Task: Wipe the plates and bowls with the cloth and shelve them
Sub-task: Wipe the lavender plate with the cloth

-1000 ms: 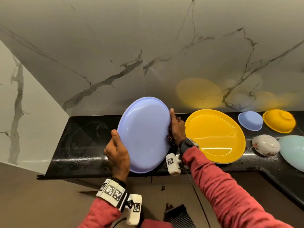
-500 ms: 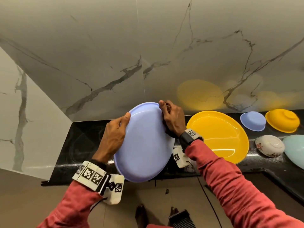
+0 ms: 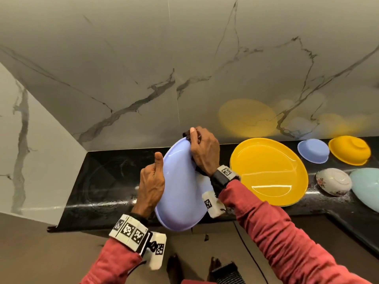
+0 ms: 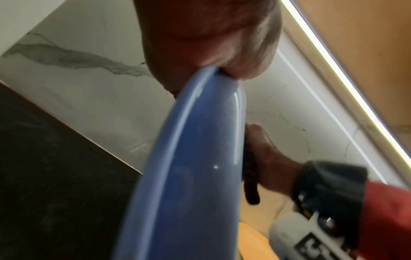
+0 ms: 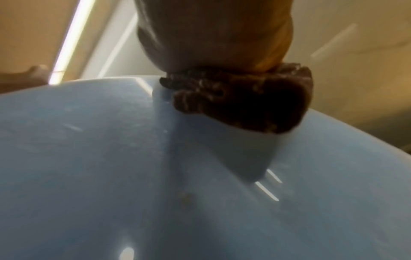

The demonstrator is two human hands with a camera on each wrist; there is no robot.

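Observation:
A lavender-blue plate [image 3: 180, 189] is held on edge above the black counter [image 3: 106, 187]. My left hand [image 3: 152, 181] grips its left rim, thumb up along the edge; the left wrist view shows the blue plate [image 4: 193, 158] pinched at its rim. My right hand [image 3: 204, 150] presses a dark brown cloth [image 3: 187, 134] against the plate's top rim. In the right wrist view the cloth [image 5: 242, 98] lies bunched under my hand on the plate [image 5: 133, 176]. A yellow plate [image 3: 268, 169] lies flat to the right.
Upside-down bowls sit at the right: a blue bowl [image 3: 313, 150], a yellow bowl [image 3: 349, 150] and a white floral bowl [image 3: 333, 181]. A pale teal dish [image 3: 367, 187] lies at the far right. Marble wall [image 3: 143, 68] backs the counter. No shelf is in view.
The plate has turned more edge-on. My right hand has slid the cloth up the rim to the top. My left hand shifted down the left rim.

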